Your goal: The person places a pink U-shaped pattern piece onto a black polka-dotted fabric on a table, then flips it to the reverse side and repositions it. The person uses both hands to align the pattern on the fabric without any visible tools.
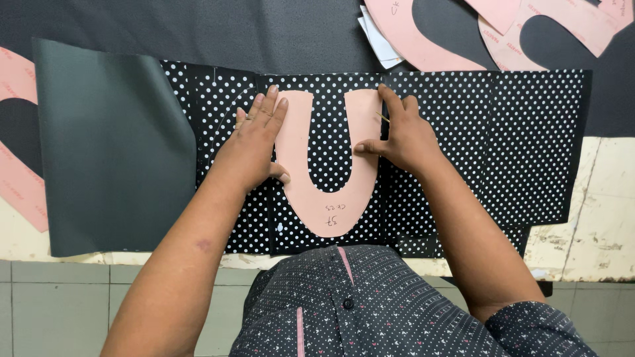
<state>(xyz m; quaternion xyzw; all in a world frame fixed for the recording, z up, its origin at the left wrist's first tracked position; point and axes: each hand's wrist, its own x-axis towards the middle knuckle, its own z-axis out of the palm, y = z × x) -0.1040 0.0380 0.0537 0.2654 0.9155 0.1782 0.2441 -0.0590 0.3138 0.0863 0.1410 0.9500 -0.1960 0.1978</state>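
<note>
Pinning pink U-shaped template (329,198) flat on dotted fabric (516,139): left hand (254,142) spread, right hand (403,135) pinching thin marker; no traced outline visible yet.

pink template (329,198): matt card | dotted sheet (503,132): smooth cloth | worktop (595,218): worn, chipped

Right hand (405,140) hides most of a thin tool (383,117); pink templates (503,33) cut off above.

Dark patterned button shirt (370,311) with pink placket trim, short sleeves
</note>
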